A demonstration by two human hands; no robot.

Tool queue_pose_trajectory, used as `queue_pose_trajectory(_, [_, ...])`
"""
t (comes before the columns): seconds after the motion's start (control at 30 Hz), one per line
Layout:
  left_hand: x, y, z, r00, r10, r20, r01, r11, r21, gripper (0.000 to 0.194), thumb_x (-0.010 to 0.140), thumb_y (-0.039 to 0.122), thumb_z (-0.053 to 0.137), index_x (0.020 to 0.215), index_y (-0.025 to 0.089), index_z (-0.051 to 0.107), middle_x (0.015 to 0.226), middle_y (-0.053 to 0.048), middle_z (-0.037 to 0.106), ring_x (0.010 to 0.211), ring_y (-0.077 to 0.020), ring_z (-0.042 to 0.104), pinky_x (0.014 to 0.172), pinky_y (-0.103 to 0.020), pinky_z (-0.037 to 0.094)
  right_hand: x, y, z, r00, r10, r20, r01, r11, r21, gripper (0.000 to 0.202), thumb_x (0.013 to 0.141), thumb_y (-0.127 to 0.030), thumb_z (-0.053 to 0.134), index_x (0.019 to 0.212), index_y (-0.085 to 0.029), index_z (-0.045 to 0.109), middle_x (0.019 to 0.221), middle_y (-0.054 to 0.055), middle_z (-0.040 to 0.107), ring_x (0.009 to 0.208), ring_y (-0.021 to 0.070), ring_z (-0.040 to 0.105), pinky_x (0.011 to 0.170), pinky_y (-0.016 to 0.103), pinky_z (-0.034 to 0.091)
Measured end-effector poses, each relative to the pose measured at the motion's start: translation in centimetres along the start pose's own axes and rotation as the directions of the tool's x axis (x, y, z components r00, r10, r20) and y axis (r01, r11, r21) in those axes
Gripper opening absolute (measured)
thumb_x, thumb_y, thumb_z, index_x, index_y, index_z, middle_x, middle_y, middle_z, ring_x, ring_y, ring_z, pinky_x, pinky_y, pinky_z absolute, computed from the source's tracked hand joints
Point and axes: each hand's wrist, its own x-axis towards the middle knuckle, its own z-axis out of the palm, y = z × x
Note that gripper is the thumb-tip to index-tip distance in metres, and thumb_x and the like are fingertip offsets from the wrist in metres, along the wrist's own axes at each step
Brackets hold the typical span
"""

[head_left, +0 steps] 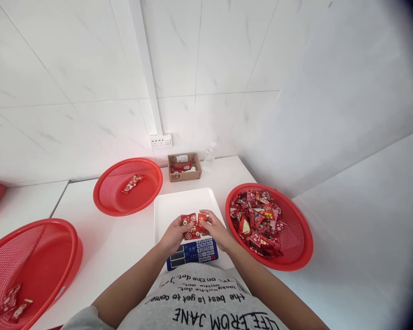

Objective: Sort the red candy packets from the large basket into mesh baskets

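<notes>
Over the white weighing scale [170, 206], my left hand [174, 234] grips a red patterned packet [190, 227] by its left side. My right hand [216, 229] pinches a smaller red packet [202, 222] just beside it, at the patterned packet's right edge. Both hands have their fingers closed on these packets. Below them shows the scale's blue keypad panel [192, 253]. To the right, a red basket [303, 238] holds many small red wrapped packets [261, 217].
A red basket [147, 190] with one packet stands at the back left, another [60, 247] with a few packets at the near left. Behind the scale sits a cardboard box [179, 176] of red packets, beside a clear plastic item [210, 152]. A tiled wall rises behind.
</notes>
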Motion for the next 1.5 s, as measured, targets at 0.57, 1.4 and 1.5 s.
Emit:
queue_pose_trajectory(0.57, [-0.36,0.75,0.87,0.998,0.055,-0.042,-0.052,0.996,0.07,0.043,0.057,0.026,0.076,0.092,0.019,0.051,0.081,-0.002,0.063,0.064,-0.0148,0.06,0.063,-0.032,0.049,-0.39,0.13,0.32,0.998,0.01,0.058,-0.01,1.0,0.001,0.033,0.071,-0.039,0.061,0.098,-0.021,0.055,0.092,0.002,0.059,0.07,0.0127,0.057,0.059,0.025,0.045])
queue_pose_trajectory(1.4, [-0.32,0.13,0.85,0.992,0.122,0.032,-0.125,0.98,0.152,0.039,0.065,0.038,0.072,0.096,0.015,0.061,0.095,-0.008,0.065,0.09,-0.0207,0.058,0.082,-0.034,0.042,-0.49,0.1,0.33,0.985,-0.169,0.031,0.17,0.931,-0.323,0.028,0.075,-0.043,0.058,0.087,-0.018,0.061,0.085,0.003,0.064,0.08,0.0177,0.058,0.074,0.031,0.045])
queue_pose_trajectory(1.5, [-0.33,0.19,0.51,0.998,0.051,0.044,-0.06,0.966,0.253,0.036,0.067,0.04,0.071,0.091,0.016,0.06,0.095,-0.008,0.063,0.089,-0.02,0.057,0.08,-0.033,0.042,-0.38,-0.02,0.16,0.99,-0.143,-0.001,0.137,0.95,-0.281,0.028,0.075,-0.043,0.057,0.086,-0.018,0.059,0.081,0.003,0.064,0.075,0.0168,0.058,0.069,0.03,0.046])
